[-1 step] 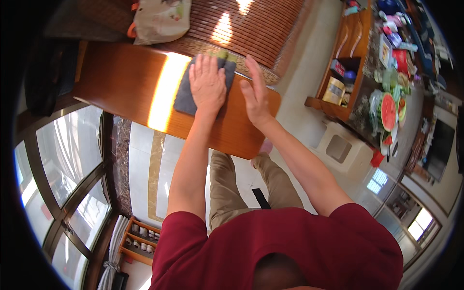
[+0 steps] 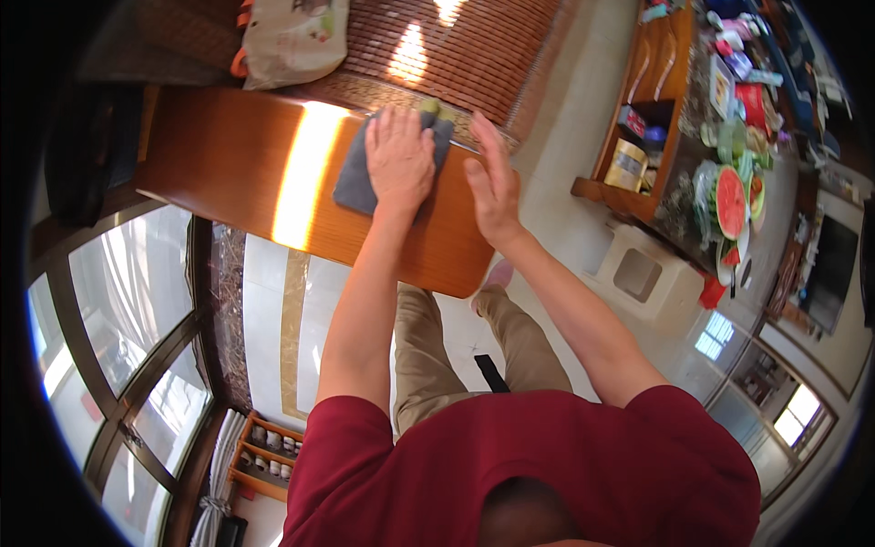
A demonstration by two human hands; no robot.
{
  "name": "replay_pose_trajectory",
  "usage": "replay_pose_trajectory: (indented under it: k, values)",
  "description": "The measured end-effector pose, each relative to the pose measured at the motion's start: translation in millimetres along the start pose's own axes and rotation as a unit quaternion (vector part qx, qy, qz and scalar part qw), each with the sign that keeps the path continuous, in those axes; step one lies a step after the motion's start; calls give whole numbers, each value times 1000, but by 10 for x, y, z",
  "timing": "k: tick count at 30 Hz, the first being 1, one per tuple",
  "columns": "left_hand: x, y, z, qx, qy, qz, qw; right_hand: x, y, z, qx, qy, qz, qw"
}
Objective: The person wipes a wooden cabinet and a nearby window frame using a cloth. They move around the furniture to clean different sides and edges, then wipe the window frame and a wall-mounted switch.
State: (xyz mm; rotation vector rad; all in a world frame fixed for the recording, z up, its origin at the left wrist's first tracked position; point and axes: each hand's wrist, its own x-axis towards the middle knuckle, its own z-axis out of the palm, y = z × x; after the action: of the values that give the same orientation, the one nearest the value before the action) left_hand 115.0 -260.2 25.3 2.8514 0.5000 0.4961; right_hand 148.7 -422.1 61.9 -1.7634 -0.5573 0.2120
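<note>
My left hand (image 2: 401,164) lies flat with its fingers stretched out on a folded dark grey cloth (image 2: 355,178). Under the cloth is a polished brown wooden surface (image 2: 210,164), like a broad armrest or bench top, crossed by a bright strip of sunlight. Close to the rounded right end of that wood is my right hand (image 2: 495,191), held on edge with thumb and fingers apart and nothing in it. A small olive-green patch (image 2: 430,108) shows at the cloth's far edge; I cannot tell what it is.
Beyond the wood lies a slatted brown mat (image 2: 456,55), with a printed cream bag (image 2: 296,41) at its left. On the right, a cluttered counter bears a cut watermelon (image 2: 731,202). A beige plastic stool (image 2: 638,273) stands below it. Glass doors (image 2: 128,292) are at left.
My left hand and the cloth have slid slightly to the right along the wood. My right hand has shifted a little to the right and nearer to me.
</note>
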Motion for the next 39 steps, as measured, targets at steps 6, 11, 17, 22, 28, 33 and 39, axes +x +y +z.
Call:
replay_pose_trajectory:
  k: [6, 11, 17, 22, 28, 33, 39]
  values:
    - [-395, 1361, 104, -138, -117, 122, 976, -1304, 14, -1763, -69, -5, 138, 988]
    - [-1239, 1491, -111, 40, -242, 332, 911, -2125, 60, -2475, -86, 44, 238, 966]
    - [-1920, 1082, -559, 56, -248, 270, 929, -2739, 144, -2701, -77, 93, 327, 937]
    - [-1708, 899, -595, -10, -279, 188, 942, -3034, 196, -2711, -71, 87, 332, 937]
    - [-986, 1, -412, 65, -116, -1, 991, -2888, 119, -2489, -113, 84, 328, 934]
    - [-535, -950, -401, -47, -141, -252, 956, -2269, -110, -1852, -159, -39, 274, 948]
    - [-887, -653, -641, 90, -110, -40, 989, -1177, -387, -648, -260, -222, 134, 930]
